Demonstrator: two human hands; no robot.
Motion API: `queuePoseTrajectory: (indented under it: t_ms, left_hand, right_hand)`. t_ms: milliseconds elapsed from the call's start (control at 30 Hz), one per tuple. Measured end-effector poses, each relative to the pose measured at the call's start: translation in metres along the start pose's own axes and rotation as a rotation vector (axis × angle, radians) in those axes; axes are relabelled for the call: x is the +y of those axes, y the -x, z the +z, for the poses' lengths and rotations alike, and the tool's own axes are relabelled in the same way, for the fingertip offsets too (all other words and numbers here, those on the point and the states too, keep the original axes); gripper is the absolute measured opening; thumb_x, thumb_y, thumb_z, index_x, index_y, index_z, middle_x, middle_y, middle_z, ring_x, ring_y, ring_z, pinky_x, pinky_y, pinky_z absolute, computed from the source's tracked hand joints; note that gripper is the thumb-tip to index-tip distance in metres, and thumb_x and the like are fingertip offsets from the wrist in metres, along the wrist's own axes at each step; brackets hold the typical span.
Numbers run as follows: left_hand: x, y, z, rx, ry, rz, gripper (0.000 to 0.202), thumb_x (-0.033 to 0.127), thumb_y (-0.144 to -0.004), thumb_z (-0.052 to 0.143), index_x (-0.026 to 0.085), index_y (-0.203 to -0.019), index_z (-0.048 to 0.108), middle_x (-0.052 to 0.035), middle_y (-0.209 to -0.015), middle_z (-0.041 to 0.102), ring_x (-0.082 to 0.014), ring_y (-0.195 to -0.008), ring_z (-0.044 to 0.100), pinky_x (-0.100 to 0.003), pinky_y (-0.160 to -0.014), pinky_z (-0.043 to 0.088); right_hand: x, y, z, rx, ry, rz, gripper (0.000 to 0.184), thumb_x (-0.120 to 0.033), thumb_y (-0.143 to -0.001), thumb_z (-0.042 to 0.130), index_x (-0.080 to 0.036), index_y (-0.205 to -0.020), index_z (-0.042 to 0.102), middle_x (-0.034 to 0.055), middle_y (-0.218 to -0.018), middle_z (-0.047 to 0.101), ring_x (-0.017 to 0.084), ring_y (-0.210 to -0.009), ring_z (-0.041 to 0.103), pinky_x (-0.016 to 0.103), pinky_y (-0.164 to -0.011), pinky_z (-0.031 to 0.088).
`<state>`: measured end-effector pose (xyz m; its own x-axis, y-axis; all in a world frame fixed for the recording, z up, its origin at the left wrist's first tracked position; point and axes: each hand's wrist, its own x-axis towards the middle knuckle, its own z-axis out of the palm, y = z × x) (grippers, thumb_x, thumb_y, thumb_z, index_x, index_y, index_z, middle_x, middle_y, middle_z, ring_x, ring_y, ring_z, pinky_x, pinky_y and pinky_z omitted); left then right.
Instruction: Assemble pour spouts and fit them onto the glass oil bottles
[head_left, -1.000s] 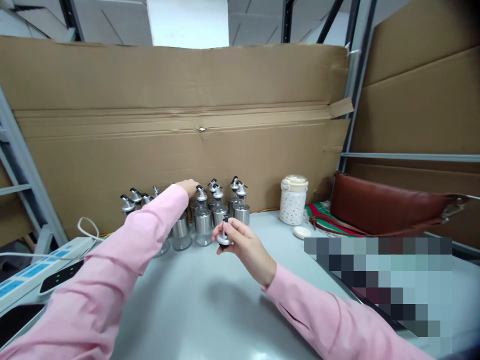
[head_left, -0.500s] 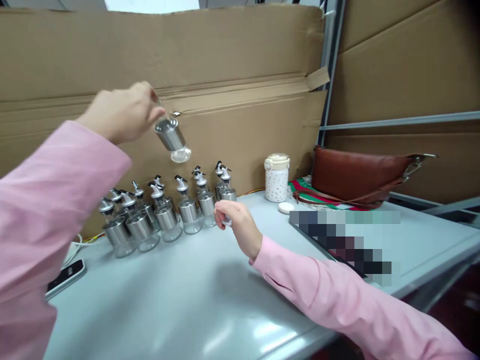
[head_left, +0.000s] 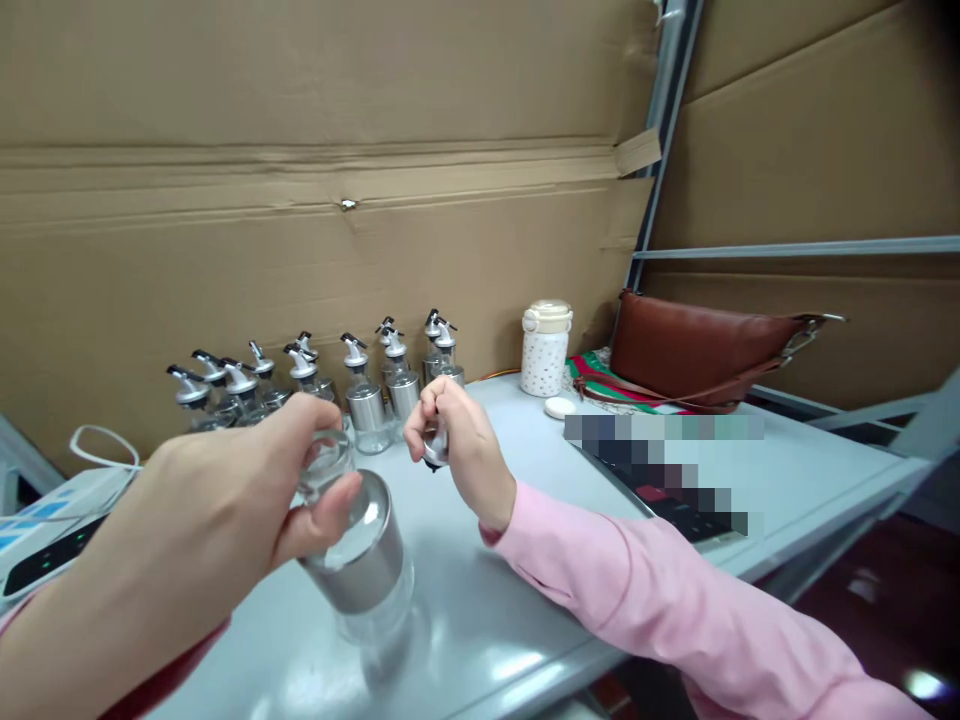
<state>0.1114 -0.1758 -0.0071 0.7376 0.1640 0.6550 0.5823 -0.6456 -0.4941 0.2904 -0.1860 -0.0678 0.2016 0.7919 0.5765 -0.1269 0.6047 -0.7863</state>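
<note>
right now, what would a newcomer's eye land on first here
Probably the open glass bottle with a metal band, large in the left foreground, its neck gripped by the left hand. Near the middle, the right hand holds a pourer top. Behind them, similar bottles with pourers line the cardboard wall, left of a brown bag.

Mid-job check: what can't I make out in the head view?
All in the head view:
Pourer spout: upper part hidden by the right hand.
Leftmost bottle: lower body hidden by the left hand.
Held glass bottle: base blurred, so contact with the table is unclear.
Flat object: surface pixelated.
Power strip: cut off by the left edge.
</note>
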Motion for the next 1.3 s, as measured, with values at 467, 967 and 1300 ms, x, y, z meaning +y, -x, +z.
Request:
queuePoseTrajectory:
  t_ms: [467,967,1300]
  left_hand:
    - [0.021,0.010,0.019,0.076,0.203,0.124,0.022,0.037,-0.089,0.030,0.019,-0.079,0.039,0.0051,-0.048,0.047,-0.0117,-0.033,0.046,-0.021,-0.034,0.033]
    - [0.034,0.011,0.045,-0.294,1.521,-0.374,0.014,0.024,-0.073,0.056,0.016,-0.081,0.049,-0.0022,-0.079,0.056,-0.0137,-0.072,0.053,-0.024,-0.065,0.045]
    - [0.046,0.012,0.053,-0.453,1.970,-0.421,0.015,0.023,-0.074,0.057,0.014,-0.067,0.048,-0.0035,-0.062,0.059,-0.0154,-0.067,0.058,-0.028,-0.065,0.046]
  right_hand:
    - [-0.007,0.001,0.012,0.106,-0.033,0.022,0.010,-0.031,-0.086,0.034,-0.021,-0.082,0.036,-0.0057,-0.056,0.051,0.010,-0.056,0.049,0.024,-0.056,0.036]
    - [-0.057,-0.017,0.046,-0.383,-0.077,0.130,0.018,-0.008,-0.069,0.033,-0.022,-0.079,0.040,-0.0097,-0.049,0.034,0.007,-0.035,0.046,0.017,-0.035,0.033]
    - [-0.053,-0.026,0.041,-0.535,0.059,0.110,0.024,-0.006,-0.070,0.032,-0.020,-0.079,0.051,-0.0089,-0.047,0.039,0.007,-0.040,0.048,0.017,-0.041,0.037]
